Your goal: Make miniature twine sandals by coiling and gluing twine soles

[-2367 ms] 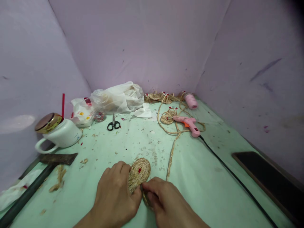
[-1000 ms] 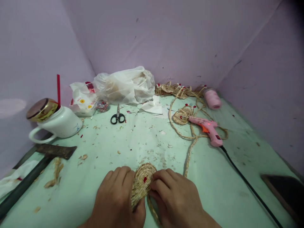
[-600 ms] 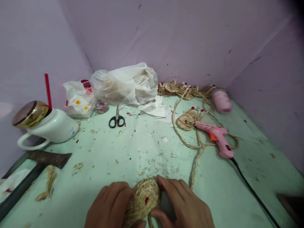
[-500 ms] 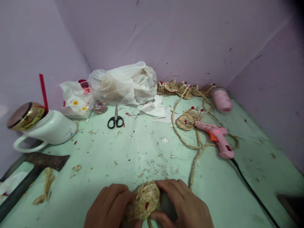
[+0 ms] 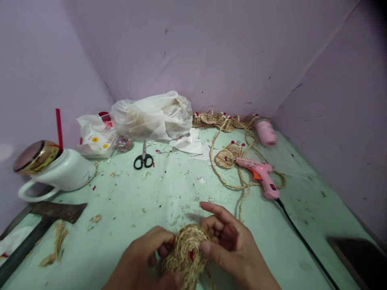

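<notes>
At the near edge of the table, both hands are on a coiled piece of braided straw rope (image 5: 186, 255) with a red spot in its middle. My left hand (image 5: 143, 255) grips its left side, thumb low and partly blurred, fingers curled at the edge. On the other side, my right hand (image 5: 231, 241) pinches the rim, its thumb lying on top and the other fingers bent behind. Its index finger is stretched forward off the piece. A rope strand hangs below the coil, near the right palm.
A pink glue gun (image 5: 261, 175) with a red light lies at the right, its nozzle over another straw coil (image 5: 225, 158). Small scissors (image 5: 143, 158), a plastic bag (image 5: 154, 117), pink thread (image 5: 266, 133), a white mug (image 5: 66, 171) and a hatchet (image 5: 57, 211) surround the work area.
My right index finger has lifted and stretched forward, and the right thumb has moved up onto the coil. The coil shows more of its face. The camera view has shifted slightly.
</notes>
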A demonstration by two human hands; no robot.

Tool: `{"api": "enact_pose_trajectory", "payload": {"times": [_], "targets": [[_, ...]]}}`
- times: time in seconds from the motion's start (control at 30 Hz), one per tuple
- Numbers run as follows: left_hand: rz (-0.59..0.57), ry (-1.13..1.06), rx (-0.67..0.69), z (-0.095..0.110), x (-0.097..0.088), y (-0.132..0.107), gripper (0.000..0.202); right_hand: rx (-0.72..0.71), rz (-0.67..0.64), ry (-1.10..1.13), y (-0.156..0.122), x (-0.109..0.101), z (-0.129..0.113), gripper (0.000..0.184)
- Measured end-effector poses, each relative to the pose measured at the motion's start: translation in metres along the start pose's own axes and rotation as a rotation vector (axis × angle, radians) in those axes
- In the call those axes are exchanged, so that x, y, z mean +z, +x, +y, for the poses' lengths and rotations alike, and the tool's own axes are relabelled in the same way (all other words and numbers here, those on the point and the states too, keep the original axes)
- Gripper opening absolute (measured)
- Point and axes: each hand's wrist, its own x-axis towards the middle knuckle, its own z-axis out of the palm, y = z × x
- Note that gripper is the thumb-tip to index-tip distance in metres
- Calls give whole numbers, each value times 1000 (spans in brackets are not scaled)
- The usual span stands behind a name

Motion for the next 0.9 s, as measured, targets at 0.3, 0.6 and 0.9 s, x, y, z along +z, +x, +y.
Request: {"api": "enact_pose_trajectory", "payload": {"times": [0.3, 0.6, 0.9], "targets": [[-142, -402, -186, 25, 4, 43, 25, 62, -21, -111, 9, -8, -3, 39], [-9, -282, -164, 16, 12, 39, 19, 18, 93, -311, 5, 3, 4, 19], [15, -261, -99, 9, 7, 45, 31, 50, 83, -227, 4, -2, 8, 38]]}}
